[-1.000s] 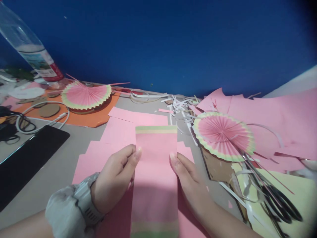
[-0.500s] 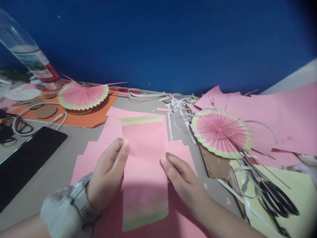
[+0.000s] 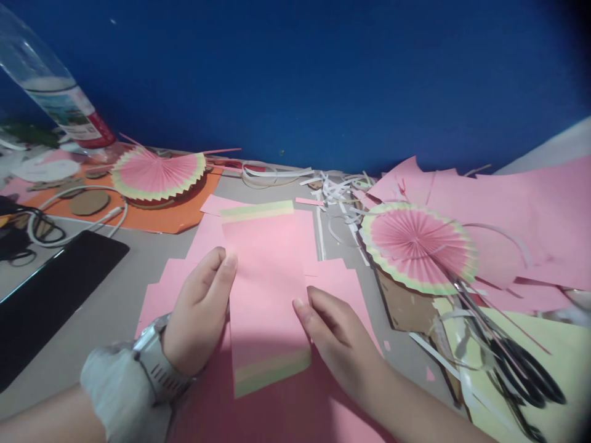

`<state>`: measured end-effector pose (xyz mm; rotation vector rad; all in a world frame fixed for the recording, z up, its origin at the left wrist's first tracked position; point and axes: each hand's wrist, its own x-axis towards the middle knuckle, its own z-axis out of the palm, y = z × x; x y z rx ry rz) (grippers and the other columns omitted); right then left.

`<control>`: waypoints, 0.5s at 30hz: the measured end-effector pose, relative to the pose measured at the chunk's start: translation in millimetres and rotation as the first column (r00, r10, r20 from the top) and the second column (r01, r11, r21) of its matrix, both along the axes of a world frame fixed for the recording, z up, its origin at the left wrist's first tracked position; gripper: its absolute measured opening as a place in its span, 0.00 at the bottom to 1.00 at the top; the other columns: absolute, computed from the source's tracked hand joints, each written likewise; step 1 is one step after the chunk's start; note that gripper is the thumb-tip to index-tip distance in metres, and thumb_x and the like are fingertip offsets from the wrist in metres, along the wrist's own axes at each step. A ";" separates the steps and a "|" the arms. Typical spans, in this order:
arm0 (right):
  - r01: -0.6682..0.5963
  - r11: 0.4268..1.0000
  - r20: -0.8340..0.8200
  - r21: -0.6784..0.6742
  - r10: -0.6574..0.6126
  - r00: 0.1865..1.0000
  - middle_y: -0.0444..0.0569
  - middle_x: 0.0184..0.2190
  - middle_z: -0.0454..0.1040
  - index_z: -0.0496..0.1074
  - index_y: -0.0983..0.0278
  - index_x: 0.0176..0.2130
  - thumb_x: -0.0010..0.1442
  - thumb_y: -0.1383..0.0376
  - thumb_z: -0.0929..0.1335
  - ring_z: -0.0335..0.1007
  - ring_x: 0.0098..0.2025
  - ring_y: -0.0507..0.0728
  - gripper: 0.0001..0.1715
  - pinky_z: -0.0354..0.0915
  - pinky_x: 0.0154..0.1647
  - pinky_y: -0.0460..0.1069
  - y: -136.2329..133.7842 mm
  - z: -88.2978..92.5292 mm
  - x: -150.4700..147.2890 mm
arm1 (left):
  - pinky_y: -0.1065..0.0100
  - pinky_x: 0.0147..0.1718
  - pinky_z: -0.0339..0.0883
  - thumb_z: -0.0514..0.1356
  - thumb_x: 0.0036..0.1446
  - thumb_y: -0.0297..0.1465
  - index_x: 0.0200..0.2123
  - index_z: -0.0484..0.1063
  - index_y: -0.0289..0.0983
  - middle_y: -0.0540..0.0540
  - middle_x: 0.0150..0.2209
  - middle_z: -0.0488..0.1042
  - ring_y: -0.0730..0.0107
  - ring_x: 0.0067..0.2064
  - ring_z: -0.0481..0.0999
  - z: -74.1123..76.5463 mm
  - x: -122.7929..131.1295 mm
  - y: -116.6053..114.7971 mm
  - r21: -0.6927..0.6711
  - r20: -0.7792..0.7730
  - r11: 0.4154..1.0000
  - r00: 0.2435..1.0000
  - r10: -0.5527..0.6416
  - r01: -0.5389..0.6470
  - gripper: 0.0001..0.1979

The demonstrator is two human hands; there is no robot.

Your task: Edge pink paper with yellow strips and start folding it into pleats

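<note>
Between my hands is a pink paper strip (image 3: 265,277) with yellow and green bands at its far and near ends. My left hand (image 3: 203,304) pinches its left edge, thumb on top; a watch (image 3: 159,363) is on that wrist. On the right edge, lower down, my right hand (image 3: 335,335) grips with thumb and bent fingers. The strip is raised and slightly tilted, its near end curling. Beneath it lie several sheets of pink paper (image 3: 161,295) on the grey table.
Left are a black phone (image 3: 60,295), a white cable (image 3: 78,237), a plastic bottle (image 3: 60,104) and a folded paper fan (image 3: 159,175) on orange paper. Right are a round paper fan (image 3: 415,240), scissors (image 3: 521,372), yellow-green paper (image 3: 554,344) and paper scraps (image 3: 337,191). A blue wall (image 3: 295,80) stands behind.
The strip's near end has lifted and moved away from me, and the strip is turned slightly more slanted. Both hands keep their hold at its edges.
</note>
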<state>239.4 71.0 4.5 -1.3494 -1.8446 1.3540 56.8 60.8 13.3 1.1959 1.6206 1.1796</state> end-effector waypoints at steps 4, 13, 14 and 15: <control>0.012 1.000 -0.023 -0.022 -0.013 1.000 0.38 0.20 0.46 0.46 0.61 0.23 0.65 0.55 0.57 0.44 0.22 0.49 0.23 0.46 0.22 0.46 0.2 0.9 0.0 | 0.73 0.25 0.57 0.50 0.62 0.39 0.26 0.59 0.40 0.55 0.23 0.55 0.74 0.25 0.57 -0.3 -0.5 1.3 0.017 0.005 1.000 1.000 0.018 -0.018 0.14; 0.036 0.999 -0.036 -0.021 -0.036 0.999 0.38 0.20 0.45 0.46 0.61 0.22 0.64 0.54 0.58 0.43 0.22 0.49 0.24 0.45 0.22 0.46 -0.5 2.9 0.1 | 0.72 0.25 0.56 0.49 0.63 0.39 0.25 0.57 0.40 0.55 0.23 0.56 0.74 0.25 0.56 2.0 -1.2 -2.1 0.015 0.039 1.000 0.999 0.004 -0.005 0.15; 0.039 0.999 -0.036 -0.020 -0.040 0.999 0.38 0.20 0.45 0.47 0.61 0.23 0.64 0.54 0.59 0.43 0.22 0.49 0.24 0.45 0.22 0.46 -0.8 2.4 0.3 | 0.73 0.24 0.56 0.50 0.63 0.39 0.25 0.57 0.40 0.55 0.23 0.56 0.75 0.25 0.56 1.7 -0.9 -1.5 0.015 0.044 1.000 0.999 0.007 -0.008 0.15; 0.041 0.999 -0.035 -0.017 -0.042 0.998 0.38 0.21 0.45 0.47 0.61 0.23 0.64 0.54 0.59 0.43 0.22 0.49 0.23 0.45 0.22 0.46 -1.1 2.0 0.6 | 0.73 0.24 0.56 0.50 0.63 0.39 0.25 0.58 0.40 0.55 0.22 0.56 0.75 0.24 0.56 1.4 -0.5 -0.7 0.013 0.052 1.000 0.999 0.010 -0.010 0.15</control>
